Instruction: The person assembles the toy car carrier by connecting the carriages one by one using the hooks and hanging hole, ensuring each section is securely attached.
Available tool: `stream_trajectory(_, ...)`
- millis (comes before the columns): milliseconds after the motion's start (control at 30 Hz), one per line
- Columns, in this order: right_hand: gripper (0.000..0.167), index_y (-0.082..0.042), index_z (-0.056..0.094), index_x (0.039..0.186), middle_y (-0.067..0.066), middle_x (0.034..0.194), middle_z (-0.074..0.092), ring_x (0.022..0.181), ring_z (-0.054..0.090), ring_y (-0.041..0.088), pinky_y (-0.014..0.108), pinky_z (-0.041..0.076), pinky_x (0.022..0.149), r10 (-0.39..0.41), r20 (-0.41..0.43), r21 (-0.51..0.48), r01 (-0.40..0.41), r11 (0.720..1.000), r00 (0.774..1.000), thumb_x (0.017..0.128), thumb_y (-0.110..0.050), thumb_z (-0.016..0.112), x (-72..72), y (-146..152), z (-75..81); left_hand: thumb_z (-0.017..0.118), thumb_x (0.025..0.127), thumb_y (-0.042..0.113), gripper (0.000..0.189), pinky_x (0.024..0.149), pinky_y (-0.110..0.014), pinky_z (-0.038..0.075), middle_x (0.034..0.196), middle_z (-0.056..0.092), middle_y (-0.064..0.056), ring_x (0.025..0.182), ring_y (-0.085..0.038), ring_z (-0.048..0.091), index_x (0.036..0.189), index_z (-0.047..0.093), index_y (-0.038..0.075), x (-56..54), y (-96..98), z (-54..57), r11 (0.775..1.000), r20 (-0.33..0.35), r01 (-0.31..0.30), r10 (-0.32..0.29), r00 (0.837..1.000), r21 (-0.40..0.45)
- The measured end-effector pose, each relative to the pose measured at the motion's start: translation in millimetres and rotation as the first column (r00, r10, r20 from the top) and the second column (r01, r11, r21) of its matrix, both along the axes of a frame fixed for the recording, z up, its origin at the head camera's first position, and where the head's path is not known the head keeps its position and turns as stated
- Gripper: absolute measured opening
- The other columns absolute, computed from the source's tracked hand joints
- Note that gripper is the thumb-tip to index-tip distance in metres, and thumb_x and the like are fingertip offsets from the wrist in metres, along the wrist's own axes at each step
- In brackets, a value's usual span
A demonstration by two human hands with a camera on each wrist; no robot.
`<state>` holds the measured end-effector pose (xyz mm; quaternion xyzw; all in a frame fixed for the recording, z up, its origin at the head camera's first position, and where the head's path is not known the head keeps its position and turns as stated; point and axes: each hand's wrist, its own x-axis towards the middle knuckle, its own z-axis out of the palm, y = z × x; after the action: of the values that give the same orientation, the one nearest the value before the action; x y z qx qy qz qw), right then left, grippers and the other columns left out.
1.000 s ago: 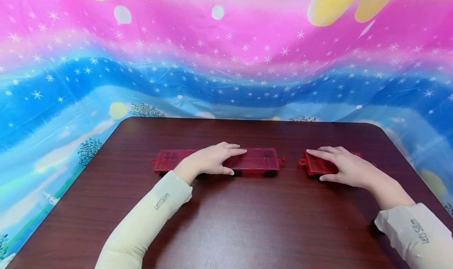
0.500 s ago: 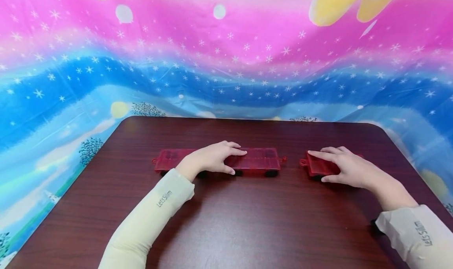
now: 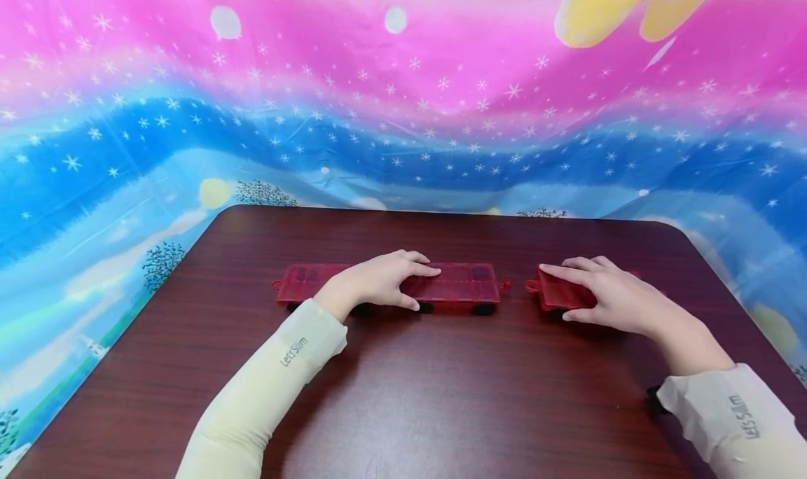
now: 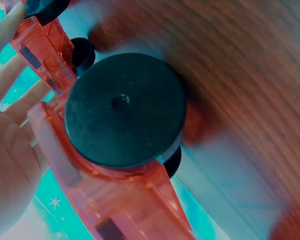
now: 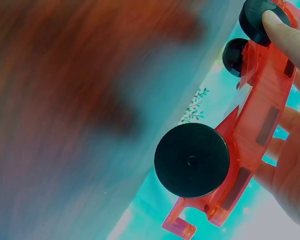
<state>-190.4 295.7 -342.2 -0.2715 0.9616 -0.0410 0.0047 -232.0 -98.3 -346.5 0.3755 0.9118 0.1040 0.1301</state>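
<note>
Two see-through red toy wagons (image 3: 469,279) with black wheels stand end to end in a row on the dark wooden table. My left hand (image 3: 384,279) grips them around the middle of the row, thumb on the near side and fingers over the top. In the left wrist view a large black wheel (image 4: 125,110) hides part of the red body. Further right, my right hand (image 3: 611,293) holds another red wagon (image 3: 564,293), its thumb on a wheel (image 5: 255,22) and the other fingers on the far side. A loop (image 3: 532,286) on this wagon faces a small hook (image 3: 506,284) across a short gap.
A brown wooden table (image 3: 441,395) with rounded far corners carries everything. Behind it hangs a pink and blue cloth (image 3: 403,115) with snowflakes. Another coupling loop (image 3: 276,284) sticks out at the row's left end. Pale sleeves (image 3: 252,395) cover both forearms.
My right hand has slid its wagon slightly left, narrowing the gap to the row. My left hand and its wagons have stayed in place.
</note>
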Motion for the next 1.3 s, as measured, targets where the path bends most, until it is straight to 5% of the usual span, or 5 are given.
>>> stream_trajectory(1300,0.08,-0.028,0.046,0.15,0.016,0.139,0.054,0.122,0.047,0.038,0.06,0.052,0.088,0.037,0.039,-0.051,-0.035,0.998,0.999,0.08,-0.035,0.083,-14.0,-27.0,-8.2,0.078,0.086,0.034,0.072,0.116,-0.038,0.038,0.152,0.044,-0.005,0.139,-0.023,0.044,0.15,0.046,0.025,0.2,0.8,0.3,1.0,-0.014,0.005,-0.005,1.0,0.005)
